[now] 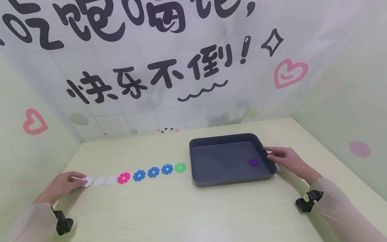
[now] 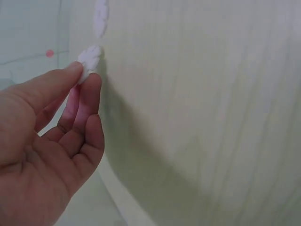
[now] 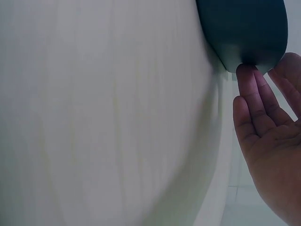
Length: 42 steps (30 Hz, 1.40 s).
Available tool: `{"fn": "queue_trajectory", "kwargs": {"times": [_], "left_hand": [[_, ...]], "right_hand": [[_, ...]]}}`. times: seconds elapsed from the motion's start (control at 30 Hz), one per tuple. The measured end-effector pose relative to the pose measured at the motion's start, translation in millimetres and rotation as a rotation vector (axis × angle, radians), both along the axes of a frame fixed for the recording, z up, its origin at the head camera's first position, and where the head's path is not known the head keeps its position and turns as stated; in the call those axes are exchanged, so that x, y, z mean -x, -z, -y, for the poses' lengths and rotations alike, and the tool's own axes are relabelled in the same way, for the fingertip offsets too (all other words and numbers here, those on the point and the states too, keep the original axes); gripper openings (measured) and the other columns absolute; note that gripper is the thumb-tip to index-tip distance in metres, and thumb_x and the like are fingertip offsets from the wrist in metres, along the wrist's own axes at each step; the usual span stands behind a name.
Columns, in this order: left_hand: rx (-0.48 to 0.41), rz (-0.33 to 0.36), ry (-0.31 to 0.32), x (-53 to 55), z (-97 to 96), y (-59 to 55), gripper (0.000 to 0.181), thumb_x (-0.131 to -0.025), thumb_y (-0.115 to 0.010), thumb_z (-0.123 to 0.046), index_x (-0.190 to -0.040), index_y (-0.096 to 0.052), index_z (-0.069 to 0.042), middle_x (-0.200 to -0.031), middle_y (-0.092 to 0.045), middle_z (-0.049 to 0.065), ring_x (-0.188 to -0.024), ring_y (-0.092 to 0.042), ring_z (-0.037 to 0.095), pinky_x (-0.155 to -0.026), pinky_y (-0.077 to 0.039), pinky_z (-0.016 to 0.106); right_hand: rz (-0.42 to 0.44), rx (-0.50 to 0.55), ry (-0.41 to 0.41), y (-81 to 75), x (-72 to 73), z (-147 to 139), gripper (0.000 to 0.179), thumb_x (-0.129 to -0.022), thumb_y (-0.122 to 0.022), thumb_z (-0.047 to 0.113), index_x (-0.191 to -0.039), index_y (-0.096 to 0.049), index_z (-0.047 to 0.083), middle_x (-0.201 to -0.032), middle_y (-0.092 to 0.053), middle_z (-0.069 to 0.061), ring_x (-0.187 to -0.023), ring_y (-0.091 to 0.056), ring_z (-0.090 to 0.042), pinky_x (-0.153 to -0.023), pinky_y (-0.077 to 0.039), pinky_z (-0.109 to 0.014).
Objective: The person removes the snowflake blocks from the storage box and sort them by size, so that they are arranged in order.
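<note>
My left hand pinches a white notched flower disc between thumb and fingertips; the left wrist view shows this disc close up. It is at the left end of a row: two more white discs, a pink disc, three blue discs and a green disc. At the right, a dark grey tray holds one purple disc. Fairly straight fingers of my right hand touch the tray's right side. In the right wrist view, fingertips meet its outer wall.
Everything lies on a pale wood-grain table. Behind it hangs a white printed backdrop with large black characters. Pale side walls close off left and right. Each wrist wears a small black camera.
</note>
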<state>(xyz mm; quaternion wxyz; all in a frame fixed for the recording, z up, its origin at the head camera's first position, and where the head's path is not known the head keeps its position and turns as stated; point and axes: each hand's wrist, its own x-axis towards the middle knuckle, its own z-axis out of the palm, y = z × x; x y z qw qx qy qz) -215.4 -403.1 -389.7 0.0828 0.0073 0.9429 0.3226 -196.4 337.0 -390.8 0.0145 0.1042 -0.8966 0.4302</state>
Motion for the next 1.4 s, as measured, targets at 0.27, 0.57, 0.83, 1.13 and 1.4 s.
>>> {"fn": "queue_trajectory", "kwargs": {"times": [0.27,0.57,0.83,1.13,1.4], "left_hand": [[0.009,0.012,-0.079,2.8,5.2,13.6,0.06,-0.088,-0.06,-0.037,-0.116,-0.048,0.015,-0.089,-0.062,0.009,-0.073,-0.052,0.011,-0.059,-0.044,0.025],[0.042,-0.007,-0.067,4.1,3.0,19.6,0.058,-0.088,-0.06,-0.036,-0.113,-0.051,0.015,-0.093,-0.059,0.014,-0.075,-0.049,0.015,-0.059,-0.044,0.026],[0.077,-0.027,-0.051,5.2,3.4,21.1,0.054,-0.088,-0.059,-0.036,-0.111,-0.054,0.013,-0.098,-0.059,0.021,-0.081,-0.053,0.019,-0.064,-0.043,0.029],[0.009,0.026,-0.049,2.8,0.0,8.3,0.06,-0.091,-0.053,-0.039,-0.119,-0.047,0.014,-0.101,-0.058,0.019,-0.081,-0.053,0.015,-0.063,-0.045,0.028],[0.05,-0.108,0.037,11.1,-35.8,-13.0,0.049,-0.091,-0.056,-0.033,-0.116,-0.053,0.009,-0.099,-0.058,0.018,-0.084,-0.053,0.022,-0.064,-0.045,0.032]], "right_hand": [[0.002,-0.013,0.005,2.9,2.8,-1,0.044,-0.09,-0.06,0.02,-0.127,-0.051,-0.003,-0.116,-0.058,-0.023,-0.088,-0.054,0.002,-0.071,-0.044,-0.019],[0.004,-0.004,0.006,5.6,3.6,-1,0.044,-0.09,-0.06,0.02,-0.127,-0.051,-0.003,-0.116,-0.058,-0.023,-0.087,-0.055,0.002,-0.072,-0.044,-0.019],[-0.001,0.004,0.006,4.4,2.0,-2,0.044,-0.09,-0.059,0.019,-0.127,-0.05,-0.004,-0.117,-0.057,-0.023,-0.089,-0.054,0.003,-0.073,-0.044,-0.018],[0.007,-0.002,0.013,3.9,2.1,-2,0.045,-0.09,-0.059,0.02,-0.127,-0.05,-0.003,-0.118,-0.057,-0.023,-0.089,-0.054,0.003,-0.073,-0.044,-0.018],[0.02,-0.003,0.017,3.6,2.4,-3,0.045,-0.09,-0.059,0.021,-0.128,-0.05,-0.002,-0.119,-0.056,-0.022,-0.09,-0.054,0.003,-0.073,-0.044,-0.018]]}}
